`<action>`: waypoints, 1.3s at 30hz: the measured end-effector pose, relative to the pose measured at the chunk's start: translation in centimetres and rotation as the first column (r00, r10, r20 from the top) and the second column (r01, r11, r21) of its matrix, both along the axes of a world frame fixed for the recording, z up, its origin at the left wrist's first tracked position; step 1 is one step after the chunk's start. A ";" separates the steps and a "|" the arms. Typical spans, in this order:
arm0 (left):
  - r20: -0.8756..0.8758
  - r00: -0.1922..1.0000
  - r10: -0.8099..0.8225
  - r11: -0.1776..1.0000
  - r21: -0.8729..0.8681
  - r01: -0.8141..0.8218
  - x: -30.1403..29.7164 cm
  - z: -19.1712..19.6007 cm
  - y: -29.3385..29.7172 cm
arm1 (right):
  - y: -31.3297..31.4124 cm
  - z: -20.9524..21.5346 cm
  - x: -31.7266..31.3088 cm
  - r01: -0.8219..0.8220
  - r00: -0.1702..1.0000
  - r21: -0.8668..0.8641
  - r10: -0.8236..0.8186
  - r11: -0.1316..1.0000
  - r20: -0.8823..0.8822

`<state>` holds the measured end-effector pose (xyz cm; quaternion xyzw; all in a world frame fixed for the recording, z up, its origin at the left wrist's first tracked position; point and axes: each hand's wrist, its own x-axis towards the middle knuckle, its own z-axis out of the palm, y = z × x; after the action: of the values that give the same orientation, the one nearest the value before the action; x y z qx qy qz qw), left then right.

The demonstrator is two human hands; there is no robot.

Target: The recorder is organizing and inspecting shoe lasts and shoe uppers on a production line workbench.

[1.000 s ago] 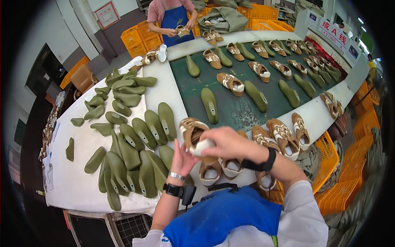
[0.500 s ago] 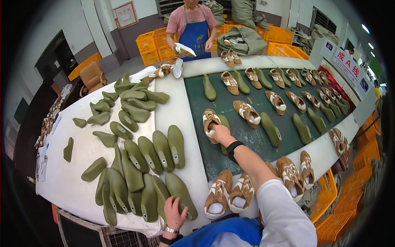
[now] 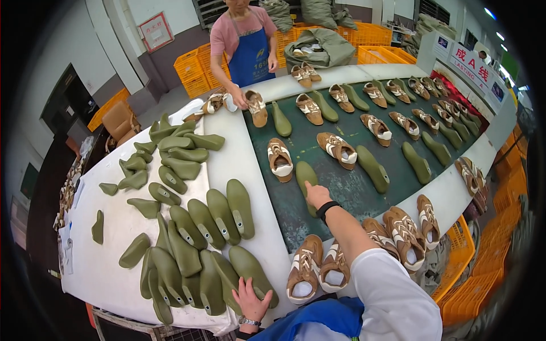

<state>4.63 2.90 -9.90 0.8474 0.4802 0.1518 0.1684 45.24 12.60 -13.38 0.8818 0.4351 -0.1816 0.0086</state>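
My right hand [image 3: 317,195] is closed at the right side of a green shoe last [image 3: 305,173] lying on the dark green belt; its index finger rests on top and the other fingers are partly hidden. Just left of that last sits a brown and white sneaker [image 3: 280,159]. My left hand [image 3: 252,299] lies with fingers spread on the near end of another green shoe last [image 3: 250,267], the rightmost in the front group on the white table. Across the belt, a co-worker's hand [image 3: 239,98] holds a brown and white sneaker [image 3: 257,109] by the belt's far left corner.
Many green lasts [image 3: 181,152] cover the white table [image 3: 85,273] at left. Sneakers paired with lasts line the belt [image 3: 352,196]. More sneakers [image 3: 304,268] stand on the near white ledge. Orange crates [image 3: 458,258] stand at right, and others behind the co-worker near a sack [image 3: 321,51].
My right hand has left the sneaker, now farther left, and moved onto the last beside it. The co-worker has brought a sneaker over the belt's far left corner. My left hand's fingers have spread.
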 end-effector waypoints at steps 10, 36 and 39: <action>-0.054 0.998 0.007 0.998 -0.065 -0.011 -0.8 0.0 -0.1 | -4.2 8.1 -4.6 -0.254 0.965 0.058 0.257 0.965 -0.047; 0.123 0.935 0.333 0.921 -0.255 -0.295 -6.5 -3.6 3.1 | -11.7 3.0 -29.7 -0.400 0.704 0.418 0.566 0.815 -0.430; 0.000 0.962 0.273 0.941 -0.208 -0.267 -5.7 -2.0 2.0 | -12.9 3.1 -29.5 -0.403 0.702 0.397 0.557 0.824 -0.444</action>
<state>-1.05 4.90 -11.89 0.7493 0.6023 0.1350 0.2397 15.75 -0.33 -10.31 0.6399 0.6561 -0.3534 -0.1874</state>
